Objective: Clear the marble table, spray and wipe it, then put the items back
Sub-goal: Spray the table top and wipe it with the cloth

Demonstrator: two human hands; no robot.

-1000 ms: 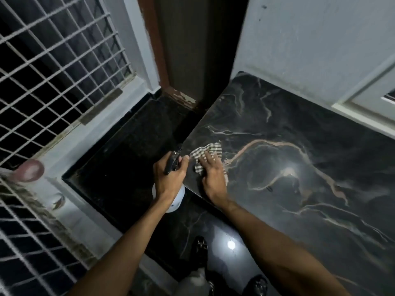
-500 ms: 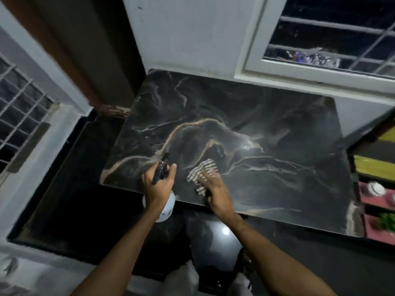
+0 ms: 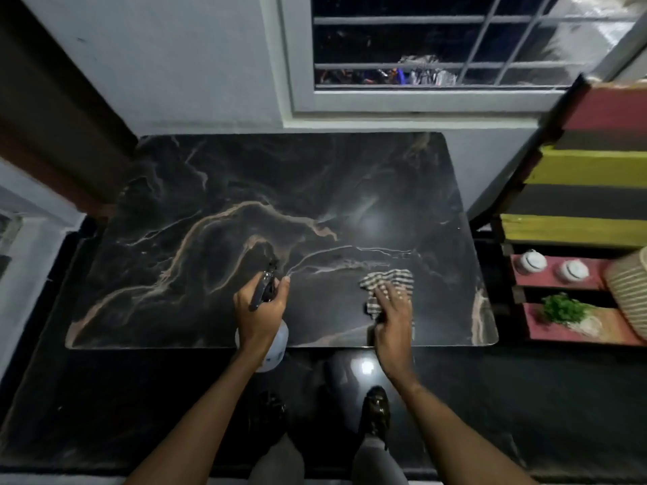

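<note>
The scene was dim. Glare spots shone on the marble table (image 3: 245, 190) near its right edge and on the glossy floor (image 3: 366, 367); wide-angle bending softened the corners.

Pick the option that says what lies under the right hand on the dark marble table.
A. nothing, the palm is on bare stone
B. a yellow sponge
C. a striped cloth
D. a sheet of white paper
C: the right hand lies flat on a crumpled cloth with dark and light stripes near the front right of the dark marble table, while the left hand holds a white spray bottle with a dark trigger head.
</note>
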